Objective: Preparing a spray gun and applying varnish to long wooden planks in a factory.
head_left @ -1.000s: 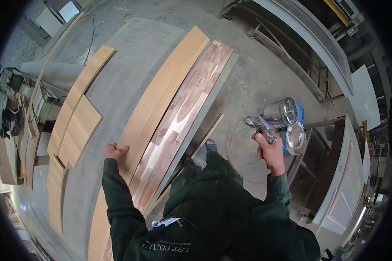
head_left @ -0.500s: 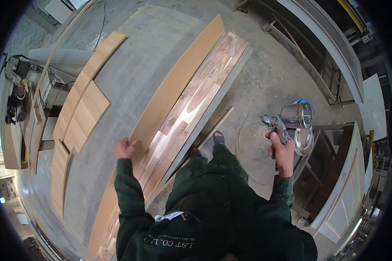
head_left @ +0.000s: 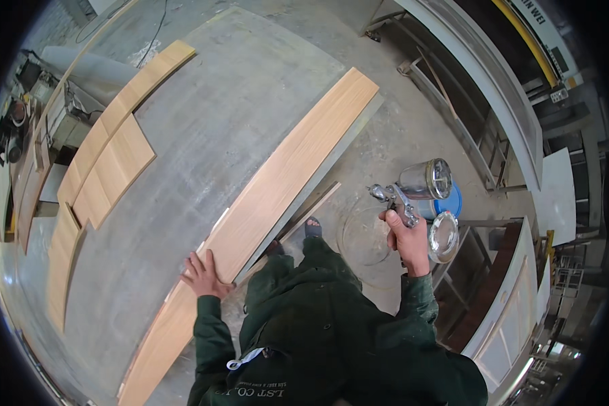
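Note:
A long light-brown wooden board [head_left: 298, 159] lies along the near right edge of the grey tabletop [head_left: 203, 145]. It rests on the patchwork-grained board, of which only a thin strip shows along its left side. On the near part of the upper board my left hand [head_left: 207, 276] lies with fingers spread, pressing or resting on its surface. My right hand [head_left: 411, 243] is wrapped round the handle of a silver spray gun [head_left: 400, 203] with a metal cup [head_left: 426, 178]. The gun is held to the right of the table, above the floor, apart from the boards.
Several thinner wooden panels [head_left: 118, 159] lie on the left of the table. Beyond that edge stands machinery [head_left: 68, 108]. Below the gun are a blue-rimmed bucket [head_left: 448, 201] and a round shiny lid or dish [head_left: 444, 237]. Metal racks [head_left: 463, 125] and leaning panels [head_left: 504, 318] line the right.
The light-brown board has moved rightward onto the patchwork-grained board and now covers most of it. My left hand has opened from a closed pose onto it. The spray gun stays in my right hand.

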`<state>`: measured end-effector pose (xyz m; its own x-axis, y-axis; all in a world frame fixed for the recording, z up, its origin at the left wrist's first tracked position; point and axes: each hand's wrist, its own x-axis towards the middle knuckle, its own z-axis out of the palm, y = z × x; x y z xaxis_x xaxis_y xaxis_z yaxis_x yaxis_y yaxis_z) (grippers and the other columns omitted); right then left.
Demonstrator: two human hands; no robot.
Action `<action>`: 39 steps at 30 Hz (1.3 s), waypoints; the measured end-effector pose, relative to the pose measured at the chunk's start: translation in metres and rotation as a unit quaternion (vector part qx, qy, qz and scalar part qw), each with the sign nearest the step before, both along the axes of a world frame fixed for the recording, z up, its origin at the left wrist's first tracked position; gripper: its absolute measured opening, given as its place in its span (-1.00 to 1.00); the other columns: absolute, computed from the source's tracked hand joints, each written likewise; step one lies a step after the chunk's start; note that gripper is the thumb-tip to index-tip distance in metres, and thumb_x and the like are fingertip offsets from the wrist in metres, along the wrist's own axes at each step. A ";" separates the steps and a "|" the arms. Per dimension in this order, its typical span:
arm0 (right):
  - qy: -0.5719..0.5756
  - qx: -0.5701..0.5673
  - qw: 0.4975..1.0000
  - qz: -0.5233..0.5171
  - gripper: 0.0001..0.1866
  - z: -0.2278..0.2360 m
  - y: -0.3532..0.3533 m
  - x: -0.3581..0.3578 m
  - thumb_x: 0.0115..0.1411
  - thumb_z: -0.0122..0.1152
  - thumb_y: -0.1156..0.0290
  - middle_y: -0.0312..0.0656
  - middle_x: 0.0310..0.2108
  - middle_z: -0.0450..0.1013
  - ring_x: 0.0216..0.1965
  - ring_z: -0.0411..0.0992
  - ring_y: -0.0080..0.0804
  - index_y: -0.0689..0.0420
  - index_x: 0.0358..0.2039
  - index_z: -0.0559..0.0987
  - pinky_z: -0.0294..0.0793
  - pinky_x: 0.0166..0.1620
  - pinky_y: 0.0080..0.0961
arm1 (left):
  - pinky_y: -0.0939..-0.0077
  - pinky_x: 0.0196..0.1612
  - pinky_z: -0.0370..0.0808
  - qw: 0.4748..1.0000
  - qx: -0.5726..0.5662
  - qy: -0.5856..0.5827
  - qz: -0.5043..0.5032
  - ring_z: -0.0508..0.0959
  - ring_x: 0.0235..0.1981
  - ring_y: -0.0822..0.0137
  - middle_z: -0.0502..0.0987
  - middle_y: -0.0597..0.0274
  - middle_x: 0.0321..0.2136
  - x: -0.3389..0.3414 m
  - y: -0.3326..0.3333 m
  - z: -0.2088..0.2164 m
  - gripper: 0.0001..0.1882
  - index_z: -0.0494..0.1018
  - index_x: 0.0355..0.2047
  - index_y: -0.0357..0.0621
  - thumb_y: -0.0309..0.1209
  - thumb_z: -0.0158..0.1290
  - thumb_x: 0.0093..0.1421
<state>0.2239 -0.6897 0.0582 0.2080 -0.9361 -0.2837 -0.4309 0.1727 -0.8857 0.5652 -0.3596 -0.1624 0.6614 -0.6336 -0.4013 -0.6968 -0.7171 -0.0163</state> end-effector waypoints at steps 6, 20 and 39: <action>0.007 0.018 0.999 0.045 -0.55 -0.003 -0.005 0.001 0.39 0.34 0.04 -0.34 -0.63 0.46 -0.71 0.31 -0.65 0.26 -0.30 0.67 0.19 -0.63 -0.59 | -0.38 0.26 0.22 0.995 -0.072 -0.020 -0.067 0.23 0.28 -0.38 0.18 -0.26 0.32 0.009 0.021 -0.004 0.48 0.14 0.47 0.11 -0.01 0.56 -0.59; 0.068 -0.037 0.995 0.068 -0.68 -0.003 0.022 0.008 0.38 0.28 0.13 -0.45 -0.65 0.33 -0.69 0.16 -0.75 0.16 -0.28 0.71 0.04 -0.62 -0.60 | -0.39 0.44 0.04 0.979 -0.151 0.107 -0.085 0.02 0.50 -0.43 0.04 -0.47 0.46 0.015 -0.012 -0.016 0.55 -0.05 0.58 0.35 0.17 0.57 -0.43; 0.030 -0.032 0.974 0.222 -0.51 -0.007 0.008 0.045 0.47 0.19 -0.04 -0.19 -0.23 0.54 -0.77 0.23 -0.62 0.21 -0.04 0.56 0.06 -0.73 -0.61 | -0.17 0.14 0.31 0.986 -0.079 -0.060 -0.136 0.30 0.25 -0.29 0.27 -0.43 0.25 0.006 0.047 0.011 0.39 0.23 0.41 0.10 0.09 0.52 -0.54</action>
